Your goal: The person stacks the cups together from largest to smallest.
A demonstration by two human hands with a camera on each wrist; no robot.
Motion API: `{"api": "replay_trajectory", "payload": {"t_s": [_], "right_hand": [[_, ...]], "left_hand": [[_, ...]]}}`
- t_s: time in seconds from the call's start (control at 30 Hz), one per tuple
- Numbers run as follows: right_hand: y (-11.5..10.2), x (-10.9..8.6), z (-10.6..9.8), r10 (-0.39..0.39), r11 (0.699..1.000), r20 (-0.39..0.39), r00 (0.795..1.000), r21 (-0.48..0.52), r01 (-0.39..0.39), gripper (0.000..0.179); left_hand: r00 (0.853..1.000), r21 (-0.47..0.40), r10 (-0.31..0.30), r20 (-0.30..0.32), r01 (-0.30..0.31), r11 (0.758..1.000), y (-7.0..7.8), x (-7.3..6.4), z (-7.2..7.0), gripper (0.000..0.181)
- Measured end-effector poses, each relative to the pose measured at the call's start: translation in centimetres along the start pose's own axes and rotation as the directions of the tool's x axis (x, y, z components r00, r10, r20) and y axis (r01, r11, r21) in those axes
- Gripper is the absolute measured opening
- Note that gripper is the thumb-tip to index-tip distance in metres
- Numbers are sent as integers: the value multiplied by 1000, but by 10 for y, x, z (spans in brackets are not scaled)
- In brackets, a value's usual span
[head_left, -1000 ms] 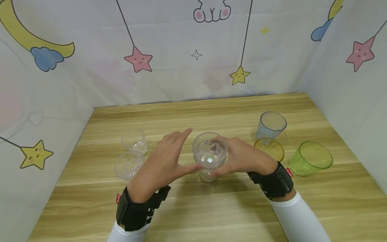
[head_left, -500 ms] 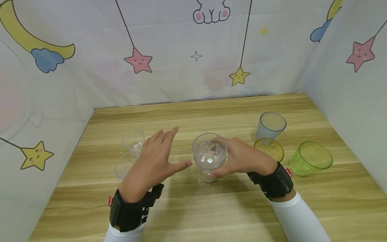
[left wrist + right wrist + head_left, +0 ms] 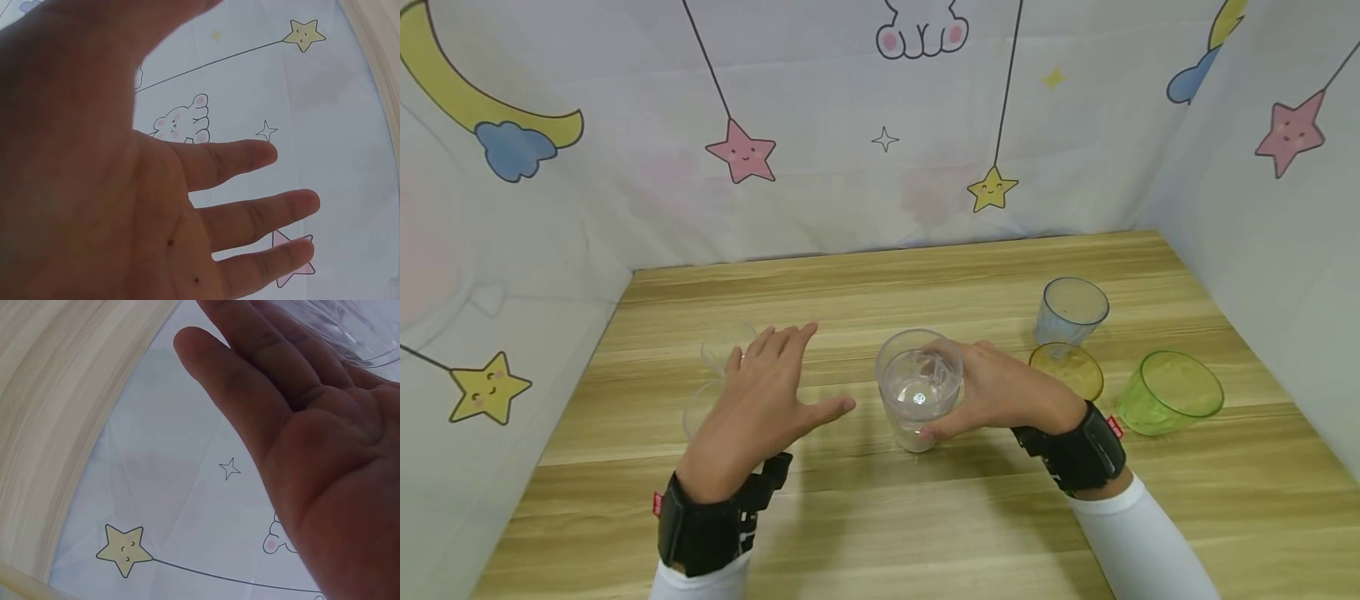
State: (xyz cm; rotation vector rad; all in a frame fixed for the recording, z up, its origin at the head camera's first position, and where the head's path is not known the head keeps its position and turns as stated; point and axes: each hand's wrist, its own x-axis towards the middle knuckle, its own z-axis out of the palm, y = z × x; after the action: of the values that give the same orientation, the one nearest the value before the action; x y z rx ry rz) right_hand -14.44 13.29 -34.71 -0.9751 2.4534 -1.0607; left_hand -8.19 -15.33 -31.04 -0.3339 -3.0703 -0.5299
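In the head view, my right hand (image 3: 1003, 387) holds a clear cup (image 3: 898, 404) upright at the middle of the table, thumb at the near side and fingers behind. An inner line shows in this cup; whether another cup is nested in it I cannot tell. Part of the clear cup (image 3: 369, 331) shows past my fingers in the right wrist view. My left hand (image 3: 748, 408) is apart from the cup, fingers extended and thumb out. Behind it, two clear cups (image 3: 718, 343) are partly hidden. The left wrist view shows my palm (image 3: 169, 219) holding nothing.
To the right stand a blue-tinted cup (image 3: 1070, 312), an amber cup (image 3: 1075, 371) and a green cup (image 3: 1168, 396) on the wooden table (image 3: 880, 542). A printed cloth backdrop (image 3: 820, 200) rises behind the table and along both sides.
My left hand has let go of the clear cup's side and moved left, now covering more of the two clear cups there. My right hand and the middle cup stay in place.
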Motion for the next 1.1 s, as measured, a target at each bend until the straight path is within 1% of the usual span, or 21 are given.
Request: {"api": "replay_trajectory", "payload": {"t_s": [0.13, 0.33, 0.5, 0.67, 0.9, 1.1], "right_hand": [[0, 0, 1, 2, 1000, -3, 1000, -8, -2, 88], [-1, 0, 0, 13, 1000, -5, 1000, -12, -13, 87], [-2, -1, 0, 15, 1000, -7, 1000, -17, -15, 88], [-2, -1, 0, 15, 1000, -5, 1000, -14, -16, 89], [-2, -2, 1, 10, 1000, 0, 1000, -11, -10, 91], [-1, -1, 0, -1, 1000, 2, 1000, -8, 1, 90]], "left_hand": [[1000, 0, -23, 1, 23, 1000, -3, -2, -2, 95], [999, 8, -38, -10, 38, 999, -8, -3, -4, 96], [998, 19, -65, 2, 65, 998, -10, -3, -6, 96], [995, 35, -95, 2, 95, 995, -12, -5, -8, 97], [991, 22, -130, -6, 130, 991, -16, -6, -8, 97], [987, 51, -163, -5, 163, 985, -18, -7, -10, 97]]}}
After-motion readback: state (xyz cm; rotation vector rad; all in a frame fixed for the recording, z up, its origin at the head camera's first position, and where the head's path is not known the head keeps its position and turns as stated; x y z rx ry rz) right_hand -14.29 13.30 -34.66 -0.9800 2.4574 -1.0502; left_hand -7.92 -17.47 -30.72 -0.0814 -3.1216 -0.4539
